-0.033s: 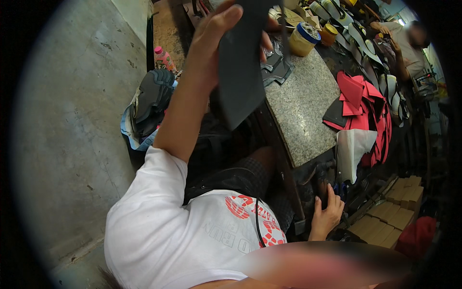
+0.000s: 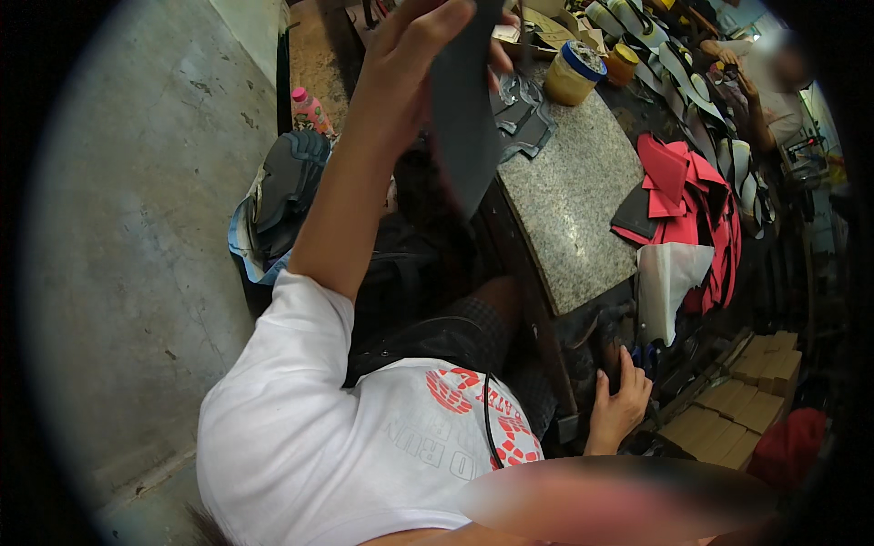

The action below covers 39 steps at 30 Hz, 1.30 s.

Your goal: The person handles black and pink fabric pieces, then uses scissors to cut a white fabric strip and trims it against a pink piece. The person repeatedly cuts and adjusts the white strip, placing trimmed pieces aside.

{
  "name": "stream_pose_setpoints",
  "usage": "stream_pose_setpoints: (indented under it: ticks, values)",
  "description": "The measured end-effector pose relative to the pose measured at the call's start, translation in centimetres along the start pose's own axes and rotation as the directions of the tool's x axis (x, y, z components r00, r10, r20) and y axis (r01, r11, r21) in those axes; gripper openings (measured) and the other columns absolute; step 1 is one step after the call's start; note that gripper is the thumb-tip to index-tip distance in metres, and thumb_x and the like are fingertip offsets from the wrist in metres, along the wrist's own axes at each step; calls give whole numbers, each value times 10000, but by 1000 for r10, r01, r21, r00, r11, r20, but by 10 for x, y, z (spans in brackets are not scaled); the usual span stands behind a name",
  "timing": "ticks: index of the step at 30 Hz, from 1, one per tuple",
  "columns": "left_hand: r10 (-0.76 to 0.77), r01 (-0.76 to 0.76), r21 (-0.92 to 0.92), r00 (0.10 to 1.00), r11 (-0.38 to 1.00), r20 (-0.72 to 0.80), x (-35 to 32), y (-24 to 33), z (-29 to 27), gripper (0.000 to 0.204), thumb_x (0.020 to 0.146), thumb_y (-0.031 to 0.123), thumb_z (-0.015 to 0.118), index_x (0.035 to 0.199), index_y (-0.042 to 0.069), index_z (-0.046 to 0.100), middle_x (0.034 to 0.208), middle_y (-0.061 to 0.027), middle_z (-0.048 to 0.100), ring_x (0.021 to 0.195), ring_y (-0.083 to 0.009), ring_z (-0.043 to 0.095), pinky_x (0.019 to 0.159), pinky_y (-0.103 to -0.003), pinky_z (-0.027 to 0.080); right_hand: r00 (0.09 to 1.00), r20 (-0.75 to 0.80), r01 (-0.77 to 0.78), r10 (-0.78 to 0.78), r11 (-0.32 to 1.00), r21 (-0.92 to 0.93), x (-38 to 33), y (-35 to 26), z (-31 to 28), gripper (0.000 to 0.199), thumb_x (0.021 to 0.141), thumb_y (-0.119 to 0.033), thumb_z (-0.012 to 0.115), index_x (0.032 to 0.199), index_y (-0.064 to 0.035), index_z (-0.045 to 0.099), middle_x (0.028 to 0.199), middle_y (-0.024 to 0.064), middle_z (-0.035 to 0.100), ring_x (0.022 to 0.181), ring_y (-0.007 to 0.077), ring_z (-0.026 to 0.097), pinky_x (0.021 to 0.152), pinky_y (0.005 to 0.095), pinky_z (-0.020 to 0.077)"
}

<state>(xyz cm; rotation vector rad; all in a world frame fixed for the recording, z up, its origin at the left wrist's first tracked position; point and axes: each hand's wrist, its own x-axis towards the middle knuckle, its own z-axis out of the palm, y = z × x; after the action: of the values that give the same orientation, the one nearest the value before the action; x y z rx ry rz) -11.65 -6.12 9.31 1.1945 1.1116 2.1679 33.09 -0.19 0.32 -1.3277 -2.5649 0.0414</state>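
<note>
Raised at the top of the view, my left hand (image 2: 414, 45) is closed around a dark grey flat sheet (image 2: 466, 127), its thumb in front and fingertips showing past the right side. The sheet hangs tilted, tapering to a point beyond the stone slab's left edge. Low on the right, my right hand (image 2: 622, 400) has its thumb and forefinger apart, and I see nothing held. Its fingertips lie against or close beside a dark, rounded object (image 2: 608, 341) at the near end of the table; contact is hard to tell. Grey cut-out pieces (image 2: 523, 123) lie on the speckled slab (image 2: 574, 214).
A blue-rimmed jar (image 2: 574, 77) stands at the slab's far end. Red sheets (image 2: 696, 196) and a white piece (image 2: 669, 282) lie to the right. Cardboard pieces (image 2: 728, 419) fill the lower right. A bag of dark soles (image 2: 287, 191) sits left. Another person (image 2: 765, 86) is at the far right.
My left hand has moved slightly up and right with the grey sheet, which now appears narrower and turned more edge-on. My right hand stays in place.
</note>
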Motion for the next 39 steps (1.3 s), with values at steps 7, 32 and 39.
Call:
stream_pose_setpoints:
  ticks: [7, 32, 39]
  values:
    - [305, -408, 820, 904, 401, 301, 80, -31, 13, 539, 854, 252, 745, 1330, 34, 620, 1074, -174, 641, 988, -323, 631, 893, -399, 496, 1000, -14, -12, 13, 1000, 24, 6, -3, 5, 558, 732, -84, 799, 1273, -122, 668, 991, 94, 604, 972, 319, 568, 879, 445, 476]
    - [198, -642, 741, 766, 198, 611, 24, -204, 115, 343, 757, 398, 780, 950, 121, 719, 1123, -130, 615, 1081, -319, 576, 894, -459, 495, 1000, -29, 4, -1, 996, 91, 5, 3, 5, 488, 795, -146, 793, 1270, -109, 687, 1029, 98, 604, 975, 298, 578, 887, 419, 470]
    - [324, -239, 970, 914, -53, 243, 107, -191, 91, 563, 755, 403, 819, 1200, 106, 644, 1146, -181, 603, 1154, -326, 576, 968, -471, 478, 1000, -23, -17, 18, 997, 74, 7, 2, 5, 416, 818, -152, 776, 1224, -91, 708, 1059, 106, 612, 987, 300, 586, 885, 417, 465]
